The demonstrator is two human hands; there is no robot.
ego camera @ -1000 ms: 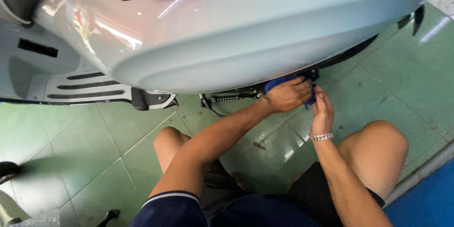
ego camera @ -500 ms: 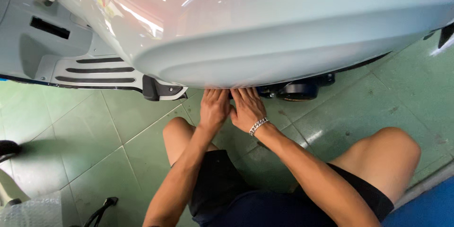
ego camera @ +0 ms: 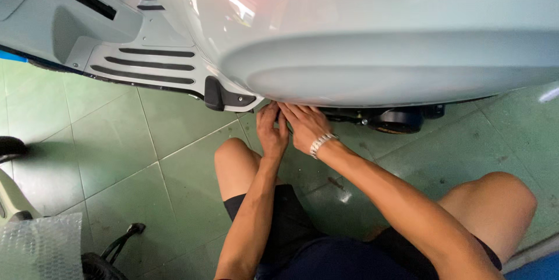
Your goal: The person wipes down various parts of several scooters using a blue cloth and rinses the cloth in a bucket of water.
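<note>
where the pale grey-green scooter body (ego camera: pixel 372 53) curves down to its lower edge, both hands meet side by side, fingertips tucked under the rim.
left hand (ego camera: pixel 272 134): fingers bent and close together, pressed up at the rim just beside the black footrest end (ego camera: pixel 224 98); whether it holds anything cannot be told.
right hand (ego camera: pixel 305 125): fingers fairly flat and slightly spread against the underside of the body, touching the left hand; a silver link bracelet (ego camera: pixel 322 143) on the wrist; nothing seen in its grasp.
body: glossy, smooth, rounded panel with bright reflections, directly above and ahead of both hands.
footboard (ego camera: pixel 142 64): matte grey with dark ribbed strips, left of the hands.
dark engine part (ego camera: pixel 396 120): under the body, right of the hands.
floor (ego camera: pixel 116 157): green glazed tiles.
person: squatting, knees bare, dark shorts.
</note>
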